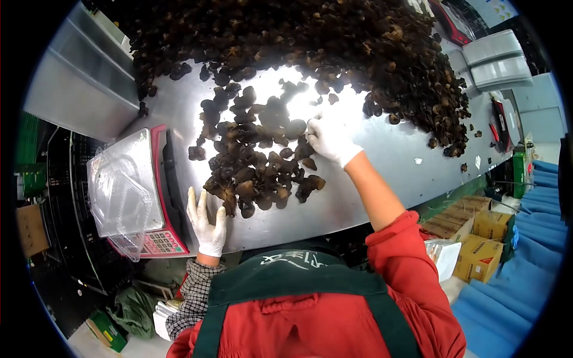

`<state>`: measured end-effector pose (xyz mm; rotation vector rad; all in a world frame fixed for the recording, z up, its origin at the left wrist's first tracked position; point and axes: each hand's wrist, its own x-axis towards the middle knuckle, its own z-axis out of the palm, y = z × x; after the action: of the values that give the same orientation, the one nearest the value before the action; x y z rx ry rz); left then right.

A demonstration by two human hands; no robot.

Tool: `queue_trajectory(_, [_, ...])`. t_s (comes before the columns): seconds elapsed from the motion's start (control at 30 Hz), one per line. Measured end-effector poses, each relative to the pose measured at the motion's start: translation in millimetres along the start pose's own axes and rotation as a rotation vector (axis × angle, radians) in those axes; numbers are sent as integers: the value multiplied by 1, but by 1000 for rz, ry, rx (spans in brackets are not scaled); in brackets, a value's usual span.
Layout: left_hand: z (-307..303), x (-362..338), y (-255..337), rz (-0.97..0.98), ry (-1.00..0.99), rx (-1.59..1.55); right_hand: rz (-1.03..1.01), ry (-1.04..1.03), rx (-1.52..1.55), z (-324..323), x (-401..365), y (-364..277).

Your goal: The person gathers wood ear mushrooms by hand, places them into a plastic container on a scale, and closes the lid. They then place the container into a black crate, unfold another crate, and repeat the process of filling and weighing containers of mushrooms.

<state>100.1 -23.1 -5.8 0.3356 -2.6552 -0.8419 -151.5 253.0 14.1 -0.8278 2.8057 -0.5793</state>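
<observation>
Dark brown wood ear mushrooms [253, 173] lie loosely spread in a small batch on the metal table [346, 197]. At the lower left edge of this batch, my left hand [207, 227], in a white glove, rests on the table with its fingers apart and nothing in it. My right hand [331, 141], also gloved in white, is at the batch's right side. Its fingers are curled in beside the mushrooms; whatever they pinch is hidden. A much larger heap of wood ear mushrooms [286, 36] covers the far part of the table.
To my left sits a red-edged scale [156, 197] bearing clear plastic containers [119, 197]. Behind it stands a metal bin [83, 65]. Clear plastic trays [495, 56] are stacked at the far right, near another scale [504, 125]. Cardboard boxes [477, 256] stand below on the right.
</observation>
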Motion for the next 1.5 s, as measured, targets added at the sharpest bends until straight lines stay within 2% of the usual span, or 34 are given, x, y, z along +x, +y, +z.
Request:
queue_trajectory(0.03, [-1,1,1,10,9,2,49,-16,53,-11,-5,-3])
queue_trajectory(0.1, [-2,0,0,11,13,4,-15,296,100,-37,-52,7])
queue_trajectory(0.13, [-3,-1,-1,6,6,1,-6,388,96,-48,-82,19])
queue_trajectory(0.2, [-2,-2,-4,0,-13,-11,205,235,162,-83,-151,28])
queue_trajectory(0.27, [-5,-5,-4,-19,-33,-11,502,30,155,-84,-230,62])
queue_trajectory(0.33, [-4,-9,-9,17,-72,-2,674,-169,-173,-74,-287,80])
queue_trajectory(0.4, [-6,-7,-5,58,-90,-4,561,45,-107,-60,-287,87])
queue_trajectory(0.43, [-3,-9,-10,58,-153,39,578,50,65,-65,-256,64])
queue_trajectory(0.47, [-3,-9,-8,51,-186,71,374,141,-36,-52,-233,51])
queue_trajectory(0.5, [-1,-5,-5,52,-215,98,305,110,7,-47,-202,28])
queue_trajectory(0.53, [2,-1,-2,56,-246,124,150,99,41,-37,-179,17])
queue_trajectory(0.6, [9,9,-3,80,-267,142,41,45,23,-9,-132,13])
queue_trajectory(0.73, [21,43,5,146,-306,119,-84,168,101,26,-49,27])
queue_trajectory(0.83, [25,50,9,327,-378,69,-135,5,213,25,-37,9])
queue_trajectory(0.93, [24,42,5,381,-409,37,-370,64,233,31,-64,-8])
queue_trajectory(0.97, [24,42,3,361,-391,29,-370,129,222,30,-68,-12])
queue_trajectory(1.07, [21,52,9,323,-354,63,-129,365,306,21,-56,1])
queue_trajectory(1.13, [22,52,10,311,-358,67,-143,504,241,8,-50,10])
queue_trajectory(1.2, [26,46,6,297,-345,64,-195,313,438,6,-53,19])
queue_trajectory(1.4, [33,41,1,298,-320,91,-224,196,101,27,-45,6])
queue_trajectory(1.43, [32,41,1,295,-320,100,-223,194,196,29,-40,11])
queue_trajectory(1.5, [31,42,4,299,-325,110,41,143,593,22,-44,14])
